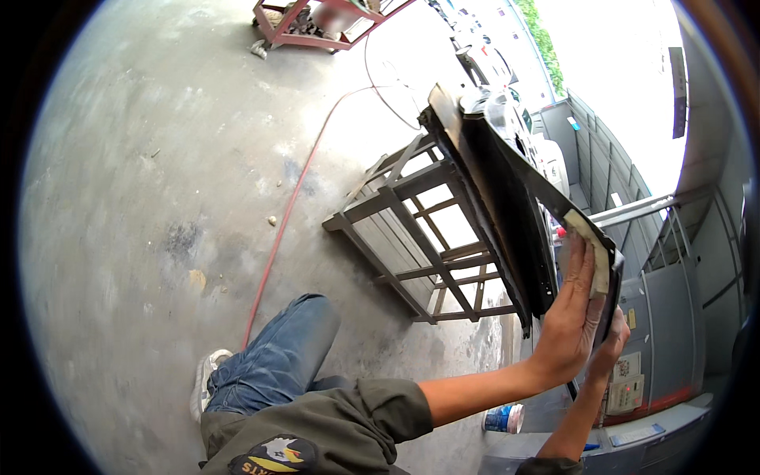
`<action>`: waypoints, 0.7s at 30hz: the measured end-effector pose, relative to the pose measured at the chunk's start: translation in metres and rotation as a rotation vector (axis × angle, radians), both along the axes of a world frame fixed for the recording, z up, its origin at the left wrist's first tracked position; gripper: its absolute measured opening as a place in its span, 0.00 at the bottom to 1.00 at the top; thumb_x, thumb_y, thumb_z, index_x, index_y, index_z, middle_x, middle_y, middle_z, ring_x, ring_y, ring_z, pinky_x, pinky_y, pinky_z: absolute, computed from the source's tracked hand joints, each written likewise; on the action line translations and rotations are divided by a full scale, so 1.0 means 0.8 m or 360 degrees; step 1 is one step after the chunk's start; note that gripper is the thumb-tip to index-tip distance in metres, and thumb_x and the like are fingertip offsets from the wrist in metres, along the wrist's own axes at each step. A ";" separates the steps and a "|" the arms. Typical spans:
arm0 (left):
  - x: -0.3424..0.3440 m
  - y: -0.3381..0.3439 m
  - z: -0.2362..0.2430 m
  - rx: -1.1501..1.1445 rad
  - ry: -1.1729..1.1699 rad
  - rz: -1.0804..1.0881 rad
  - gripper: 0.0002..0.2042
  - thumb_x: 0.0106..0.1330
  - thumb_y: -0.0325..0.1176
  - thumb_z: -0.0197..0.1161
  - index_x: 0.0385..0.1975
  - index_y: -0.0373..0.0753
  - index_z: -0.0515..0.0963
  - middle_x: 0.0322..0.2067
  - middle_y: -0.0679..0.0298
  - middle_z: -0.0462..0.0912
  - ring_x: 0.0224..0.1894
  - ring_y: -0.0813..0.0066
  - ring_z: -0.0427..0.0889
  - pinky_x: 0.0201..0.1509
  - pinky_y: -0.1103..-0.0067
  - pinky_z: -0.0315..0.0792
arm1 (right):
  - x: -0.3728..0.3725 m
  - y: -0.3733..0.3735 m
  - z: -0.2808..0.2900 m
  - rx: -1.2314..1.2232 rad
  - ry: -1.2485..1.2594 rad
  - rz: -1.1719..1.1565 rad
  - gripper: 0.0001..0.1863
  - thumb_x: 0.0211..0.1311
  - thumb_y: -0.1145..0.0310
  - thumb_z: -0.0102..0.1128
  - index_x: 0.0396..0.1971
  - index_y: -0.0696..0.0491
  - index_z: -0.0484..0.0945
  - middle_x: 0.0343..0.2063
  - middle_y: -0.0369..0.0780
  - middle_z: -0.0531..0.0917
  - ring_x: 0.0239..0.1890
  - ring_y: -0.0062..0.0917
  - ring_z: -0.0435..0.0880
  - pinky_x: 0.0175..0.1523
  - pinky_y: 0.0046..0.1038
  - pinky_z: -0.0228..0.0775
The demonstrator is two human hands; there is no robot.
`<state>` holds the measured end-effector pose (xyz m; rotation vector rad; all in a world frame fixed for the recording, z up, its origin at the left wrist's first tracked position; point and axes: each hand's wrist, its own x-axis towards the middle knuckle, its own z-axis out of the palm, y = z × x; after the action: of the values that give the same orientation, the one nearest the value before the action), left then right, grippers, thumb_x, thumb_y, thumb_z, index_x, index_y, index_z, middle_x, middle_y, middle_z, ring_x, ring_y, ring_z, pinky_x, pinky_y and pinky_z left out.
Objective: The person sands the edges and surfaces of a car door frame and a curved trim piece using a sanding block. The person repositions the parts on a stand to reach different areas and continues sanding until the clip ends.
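A long black panel [507,198], which looks like a vehicle body part, lies slanted over a dark metal stand [427,237]. A cream-coloured patch [599,269] runs along its near right edge. Flat against the panel beside this patch rests my left hand [571,321], its fingers stretched out and together. My right hand [609,344] is at the panel's near end, with the fingers bent round the edge. Part of that hand is hidden behind the panel and my left wrist.
A red hose [294,198] crosses the concrete floor on the left. At the top stands a red cart [305,32] with items on it. A blue-and-white bucket [503,418] is below my left forearm. Grey metal walls and a wall box [625,392] lie to the right.
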<state>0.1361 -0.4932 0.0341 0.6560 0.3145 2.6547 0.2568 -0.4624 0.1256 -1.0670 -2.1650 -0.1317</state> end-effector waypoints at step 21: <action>-0.118 0.185 -0.034 -0.0034 -0.0537 -0.0528 0.32 0.83 0.46 0.40 0.78 0.35 0.43 0.77 0.44 0.51 0.78 0.47 0.53 0.80 0.67 0.50 | 0.076 0.001 0.010 0.0350 -0.0110 -0.0274 0.24 0.74 0.46 0.44 0.39 0.54 0.76 0.26 0.31 0.73 0.19 0.11 0.68 0.21 0.15 0.55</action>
<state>0.0416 -0.3453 0.0070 0.2199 0.1240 2.3820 0.3179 -0.4616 0.1333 -1.1326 -2.0601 -0.4810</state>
